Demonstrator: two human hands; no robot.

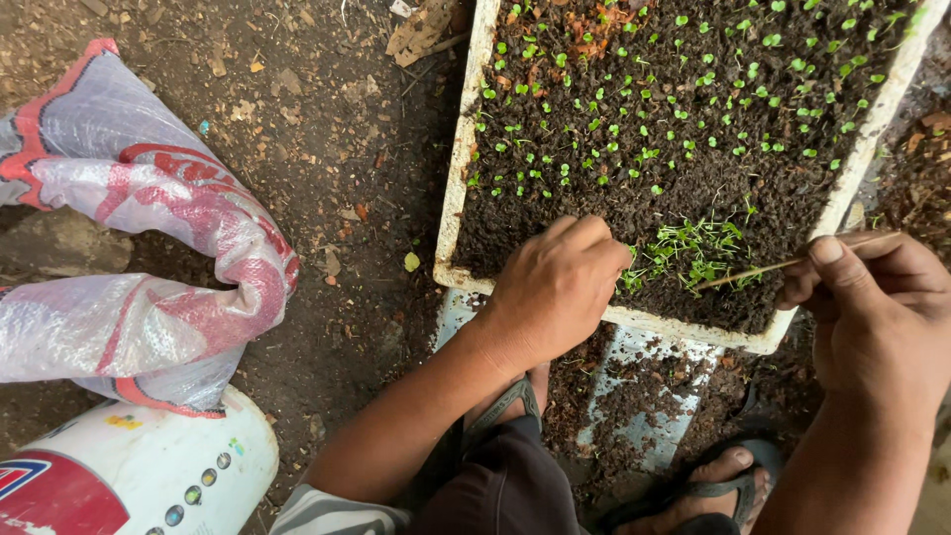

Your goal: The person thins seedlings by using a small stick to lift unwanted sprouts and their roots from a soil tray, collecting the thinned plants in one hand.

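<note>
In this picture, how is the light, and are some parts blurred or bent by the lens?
Head view: soft, even daylight with no hard shadows; a mild sheen on the plastic sack and the white bucket. The seedling tray, the left hand and the right hand with its thin stick are sharp. The tray's straight edges lean outward, a wide-lens effect.

Seen from above, the person's left hand [555,292] was curled knuckles-up, fingers tucked under, its bare forearm running down to a striped sleeve. The right hand [872,297] was pinched shut, thumb pressed against forefinger, wrist bent inward, forearm angled down.
</note>
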